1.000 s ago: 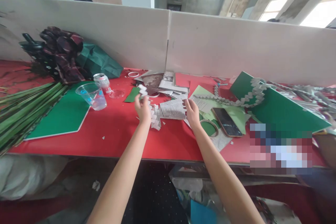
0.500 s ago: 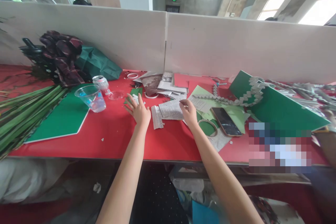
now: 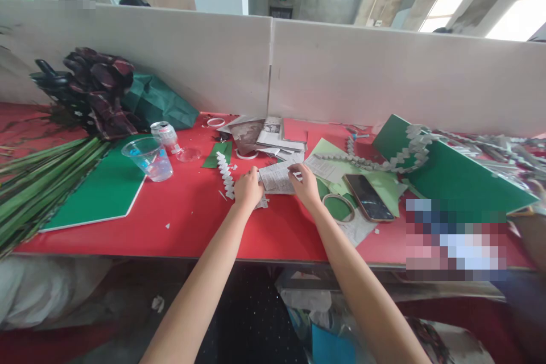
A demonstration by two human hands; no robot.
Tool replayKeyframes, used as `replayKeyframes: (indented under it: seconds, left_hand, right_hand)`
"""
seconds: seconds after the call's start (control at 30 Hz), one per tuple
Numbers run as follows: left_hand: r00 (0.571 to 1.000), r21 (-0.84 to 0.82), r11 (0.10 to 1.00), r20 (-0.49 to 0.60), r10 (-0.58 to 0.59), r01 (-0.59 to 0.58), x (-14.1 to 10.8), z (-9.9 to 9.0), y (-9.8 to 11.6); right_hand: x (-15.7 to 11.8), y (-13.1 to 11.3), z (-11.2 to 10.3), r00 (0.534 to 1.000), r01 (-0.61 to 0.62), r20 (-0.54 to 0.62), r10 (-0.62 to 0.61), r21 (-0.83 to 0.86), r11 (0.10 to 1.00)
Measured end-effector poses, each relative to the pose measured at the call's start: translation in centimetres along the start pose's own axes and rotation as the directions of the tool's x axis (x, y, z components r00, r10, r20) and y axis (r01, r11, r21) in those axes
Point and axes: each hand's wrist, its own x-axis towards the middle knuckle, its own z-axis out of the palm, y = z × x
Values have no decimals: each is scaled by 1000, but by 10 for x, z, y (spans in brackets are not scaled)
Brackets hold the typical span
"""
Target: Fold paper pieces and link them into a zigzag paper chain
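Observation:
A printed paper sheet (image 3: 276,177) lies on the red table between my two hands. My left hand (image 3: 249,187) is at its left edge, fingers closed together over a narrow paper strip (image 3: 263,202); what the fingertips grip is hidden. My right hand (image 3: 303,181) touches the sheet's right edge with bent fingers, thumb and fingers close together. Left of my left hand lies a short folded white paper chain (image 3: 224,175). A longer paper chain (image 3: 375,165) runs across green paper at the right.
A plastic cup (image 3: 149,160) and a can (image 3: 164,134) stand at the left, near long green leaves (image 3: 51,182). A phone (image 3: 367,198), a tape roll (image 3: 338,208) and a folded green board (image 3: 443,182) are at the right. A white partition (image 3: 384,79) stands behind.
My left hand has moved right and its spread fingers have closed at the paper's left edge, uncovering the short chain. My right hand has shifted slightly left.

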Motion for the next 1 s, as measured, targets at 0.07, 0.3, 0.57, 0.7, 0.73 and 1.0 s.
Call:
replayKeyframes:
  seconds: [0.07, 0.3, 0.57, 0.7, 0.73, 1.0]
  left_hand:
    - [999, 18, 1000, -35, -9, 10, 0, 0, -2]
    - [986, 37, 989, -86, -142, 145, 1, 5, -10]
    - [992, -52, 992, -26, -120, 118, 3, 1, -13]
    - [994, -23, 995, -46, -96, 95, 3, -1, -12]
    - [994, -10, 996, -51, -93, 93, 2, -2, -11]
    - [993, 69, 992, -58, -104, 108, 3, -6, -11]
  right_hand:
    - [0, 1, 1, 1000, 2, 16, -2, -13, 1000]
    - [0, 5, 1, 1000, -1, 30, 2, -43, 999]
    - [1, 6, 1, 1000, -3, 17, 4, -32, 999]
    - [2, 4, -1, 1000, -4, 8, 4, -21, 1000]
    - [2, 4, -2, 1000, -5, 4, 5, -18, 1000]
    - [4, 8, -2, 1000, -7, -21, 6, -37, 999]
